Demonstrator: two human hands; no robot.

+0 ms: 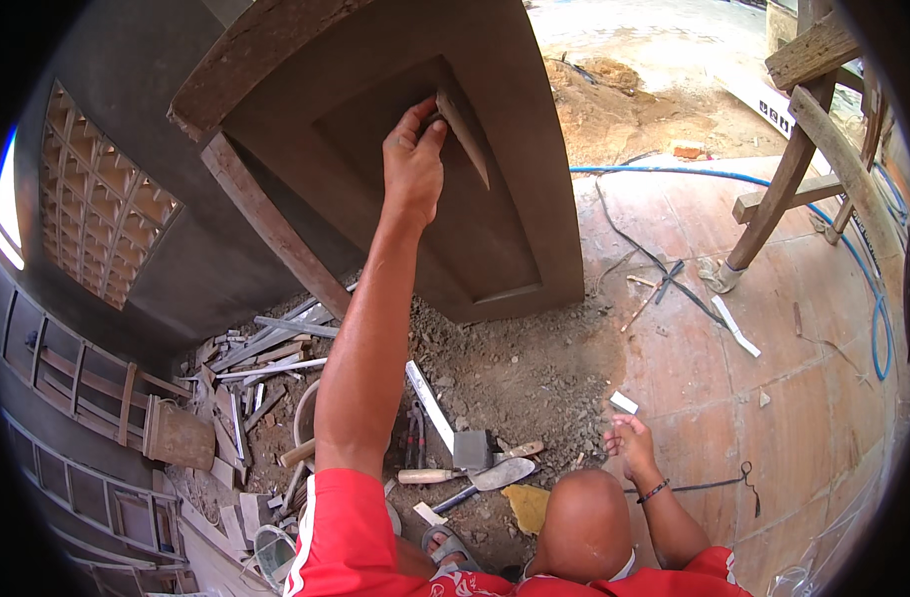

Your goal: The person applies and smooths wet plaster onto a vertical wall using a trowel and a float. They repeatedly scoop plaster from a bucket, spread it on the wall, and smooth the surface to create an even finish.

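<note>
My left hand (pixel 413 164) reaches up to a recessed panel in the grey plastered pillar (pixel 545 189). Its fingers and thumb pinch a thin, pointed, flat blade (pixel 465 144), held edge-on against the recess's right side. Past my right knee, my right hand (pixel 631 448) hangs with fingers loosely bent and apart, seemingly with nothing in it. A small white block (pixel 624 402) lies just beyond its fingertips. On the ground between my legs and the pillar are a trowel (pixel 503 474), a second wooden-handled tool with a square grey head (pixel 472 451), and pliers-like tools (pixel 415 435).
A plank (pixel 266 219) leans along the pillar's left side. Wood scraps (pixel 266 348) and a bucket (pixel 180 433) lie to the left, with rubble at the pillar's foot. At right, a wooden trestle (pixel 788 189) stands on tiles, crossed by a blue hose (pixel 674 171) and dark cord.
</note>
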